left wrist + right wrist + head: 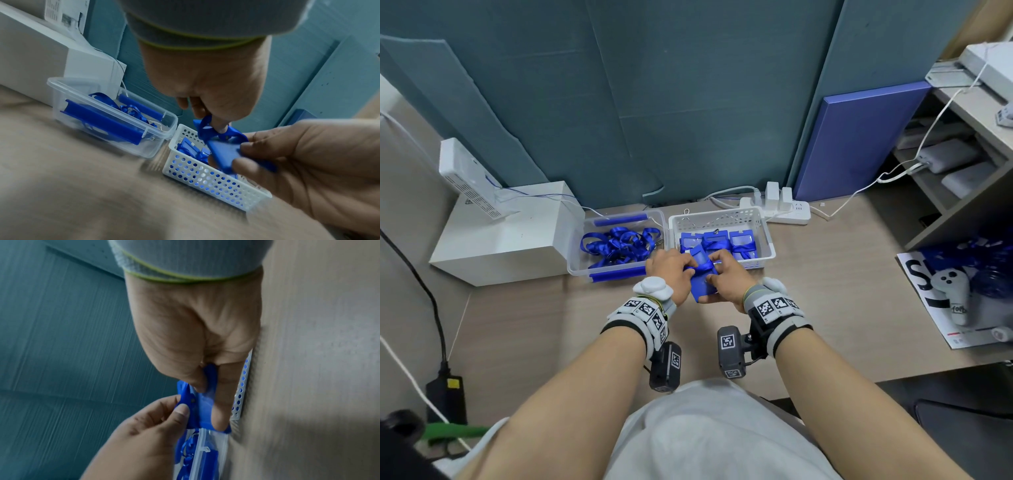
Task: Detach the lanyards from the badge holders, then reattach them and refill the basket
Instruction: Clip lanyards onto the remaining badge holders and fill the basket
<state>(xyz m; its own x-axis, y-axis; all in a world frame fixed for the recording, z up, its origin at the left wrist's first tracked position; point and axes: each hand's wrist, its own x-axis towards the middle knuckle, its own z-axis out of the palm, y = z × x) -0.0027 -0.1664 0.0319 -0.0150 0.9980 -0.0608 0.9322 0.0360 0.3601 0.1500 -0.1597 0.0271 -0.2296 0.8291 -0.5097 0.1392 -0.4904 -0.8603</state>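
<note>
A blue badge holder [702, 289] with a blue lanyard [703, 269] wound round it is held above the table, just in front of the white perforated basket [722, 214]. My right hand [722, 277] grips the badge holder [224, 152] [205, 404] between thumb and fingers. My left hand [683, 270] pinches the lanyard [207, 131] [185, 395] at the holder's top. Several more wrapped badge holders [722, 241] lie in the basket [205, 178]. The clear plastic box [619, 216] left of it holds loose blue lanyards [619, 245].
A white box [500, 233] stands left of the clear box [102, 116]. Behind the basket is a power strip [787, 209] with cables. At the right, a white controller [952, 291] lies on a printed sheet below a shelf unit. Bare tabletop lies in front of my hands.
</note>
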